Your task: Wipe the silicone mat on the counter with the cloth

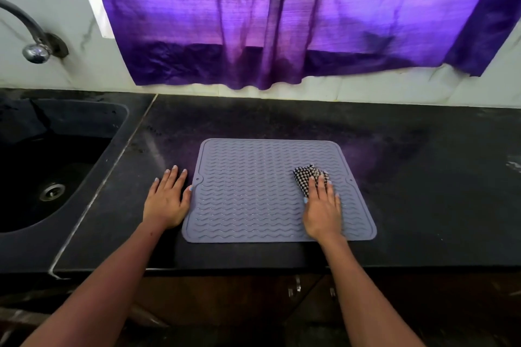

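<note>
Silicone mat [253, 191], lying flat at centre frame on the dark counter [423, 177], looks thin, floppy and prone to sliding, so my flat left hand [166, 203] braces its left edge while my right hand [321, 208] presses the soft checked cloth [306, 175] down on its right side.

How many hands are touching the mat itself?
1, perhaps 2. The left hand lies flat on the counter, thumb at the mat edge. The right hand presses the cloth; its palm seems to rest on the mat.

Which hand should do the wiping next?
The right hand. It already presses the checkered cloth flat on the mat. The left hand rests on the counter beside the mat's edge, steadying it.
</note>
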A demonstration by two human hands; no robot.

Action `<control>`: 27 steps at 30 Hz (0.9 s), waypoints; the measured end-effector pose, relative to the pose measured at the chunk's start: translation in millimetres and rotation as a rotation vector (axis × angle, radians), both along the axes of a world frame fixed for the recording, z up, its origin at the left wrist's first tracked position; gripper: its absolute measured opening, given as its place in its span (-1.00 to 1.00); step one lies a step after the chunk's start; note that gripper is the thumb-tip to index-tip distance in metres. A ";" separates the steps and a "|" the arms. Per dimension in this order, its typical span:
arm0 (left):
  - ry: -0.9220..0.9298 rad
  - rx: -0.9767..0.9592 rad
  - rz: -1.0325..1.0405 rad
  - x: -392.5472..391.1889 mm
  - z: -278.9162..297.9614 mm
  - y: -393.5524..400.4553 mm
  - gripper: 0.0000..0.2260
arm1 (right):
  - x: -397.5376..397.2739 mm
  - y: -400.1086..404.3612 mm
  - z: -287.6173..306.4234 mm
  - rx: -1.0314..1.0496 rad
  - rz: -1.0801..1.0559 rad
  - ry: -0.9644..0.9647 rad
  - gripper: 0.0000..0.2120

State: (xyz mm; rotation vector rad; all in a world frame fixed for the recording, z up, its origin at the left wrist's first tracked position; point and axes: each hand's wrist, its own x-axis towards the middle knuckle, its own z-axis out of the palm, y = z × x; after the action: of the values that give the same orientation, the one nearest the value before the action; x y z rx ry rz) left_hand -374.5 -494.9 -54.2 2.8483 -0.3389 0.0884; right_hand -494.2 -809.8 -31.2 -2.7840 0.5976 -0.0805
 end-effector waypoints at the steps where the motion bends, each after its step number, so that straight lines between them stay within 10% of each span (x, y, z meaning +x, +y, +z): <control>1: -0.006 -0.007 0.001 -0.2 -0.1 -0.1 -0.22 | 0.2 -1.8 -0.6 0.011 0.006 0.005 -0.46; 11: 0.005 -0.008 0.037 -5.3 3.4 -3.1 -0.29 | 17.3 -23.7 35.3 0.655 -0.281 -0.246 -0.59; 16: 0.065 0.045 0.047 -3.9 3.7 -4.8 -0.49 | 11.8 31.5 50.4 0.416 -0.294 -0.366 -0.53; 24: 0.095 0.067 0.023 -6.2 7.5 -3.4 -0.47 | -2.6 81.9 -1.5 0.007 0.120 0.000 -0.18; 27: 0.111 0.080 0.012 -6.4 7.9 -2.9 -0.45 | 2.3 74.7 6.8 0.055 0.118 0.104 -0.40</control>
State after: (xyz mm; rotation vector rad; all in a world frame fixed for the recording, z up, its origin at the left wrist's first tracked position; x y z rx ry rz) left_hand -380.9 -497.8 -46.3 2.9198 -0.3087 -0.0826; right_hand -491.9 -735.1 -24.4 -2.7756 0.4515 0.1043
